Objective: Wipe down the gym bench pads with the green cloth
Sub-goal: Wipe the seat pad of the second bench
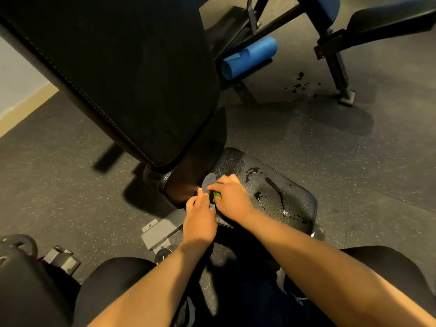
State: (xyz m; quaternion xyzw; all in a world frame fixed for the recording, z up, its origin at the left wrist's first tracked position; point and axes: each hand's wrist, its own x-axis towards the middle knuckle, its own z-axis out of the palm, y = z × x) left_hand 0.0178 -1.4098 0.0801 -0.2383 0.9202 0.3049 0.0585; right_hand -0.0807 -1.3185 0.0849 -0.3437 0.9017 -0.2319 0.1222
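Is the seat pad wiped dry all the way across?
No, liquid streaks and droplets lie on the seat pad beyond the right hand, which grips the green cloth at the pad's other edge.

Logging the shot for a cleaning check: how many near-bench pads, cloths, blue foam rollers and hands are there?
Near-bench pads: 2 (back pad, seat pad)
Cloth: 1
Blue foam roller: 1
Hands: 2 (left hand, right hand)
Total: 6
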